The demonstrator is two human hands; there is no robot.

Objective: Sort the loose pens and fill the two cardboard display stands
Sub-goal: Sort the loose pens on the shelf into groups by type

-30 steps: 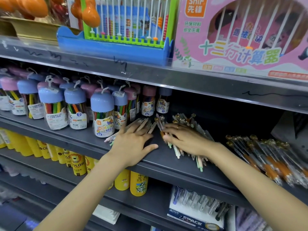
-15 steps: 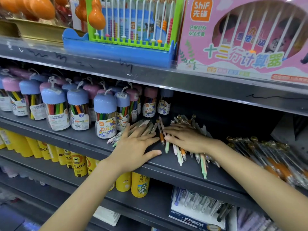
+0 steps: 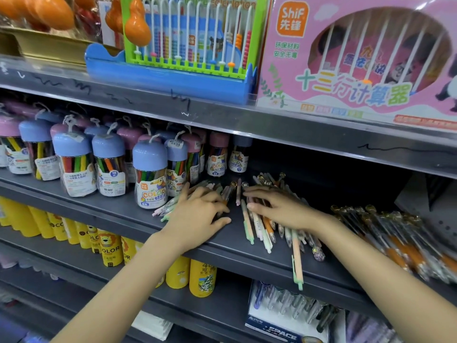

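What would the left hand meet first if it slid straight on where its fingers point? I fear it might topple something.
Probably the marker tubs at the shelf's back, after riding over the loose pens under the left hand; depth is unclear.

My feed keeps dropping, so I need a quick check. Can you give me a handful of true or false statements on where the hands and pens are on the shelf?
1. Both hands lie on loose pens on the grey shelf. True: left hand, right hand, loose pens.
2. One pen juts over the shelf's front edge. True: the peach pen.
3. The marker jars stand right of the pens. False: the marker jars stand left of them.
4. The left hand holds a pen in the air. False: it rests on the pile.
5. The pink box sits on the shelf above. True.
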